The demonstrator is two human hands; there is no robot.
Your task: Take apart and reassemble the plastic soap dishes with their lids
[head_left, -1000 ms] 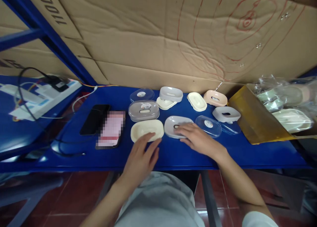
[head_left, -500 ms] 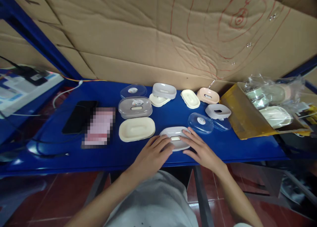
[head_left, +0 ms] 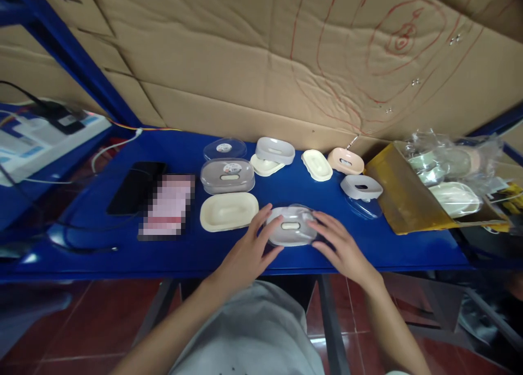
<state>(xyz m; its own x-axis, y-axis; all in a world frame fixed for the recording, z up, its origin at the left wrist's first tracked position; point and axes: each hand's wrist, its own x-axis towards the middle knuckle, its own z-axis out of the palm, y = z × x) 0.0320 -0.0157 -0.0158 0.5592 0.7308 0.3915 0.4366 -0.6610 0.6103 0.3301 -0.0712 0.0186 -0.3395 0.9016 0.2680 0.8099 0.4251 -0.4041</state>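
A clear lid [head_left: 300, 214] lies over the grey oval dish [head_left: 291, 236] near the table's front edge. My left hand [head_left: 253, 249] grips the lid's left end, with thumb and fingers curved round it. At the right end, my right hand [head_left: 343, 249] has its fingertips on the same lid. To the left sits a cream oval tray [head_left: 229, 211], and behind it a lidded grey dish [head_left: 227, 176]. Another grey dish [head_left: 362, 187] rests partly on a clear lid [head_left: 363, 207] at the right.
Farther back are a clear lid [head_left: 224, 149], a grey dish [head_left: 275, 150] on a cream tray [head_left: 266, 166], another cream tray [head_left: 317, 165] and a peach dish [head_left: 346, 161]. Phones [head_left: 137, 187] lie left; a cardboard box [head_left: 394, 195] of wrapped pieces stands right.
The clear lid from the right of the front dish is now over that dish, between my hands. My hands have moved slightly apart. The camera view has shifted a little.
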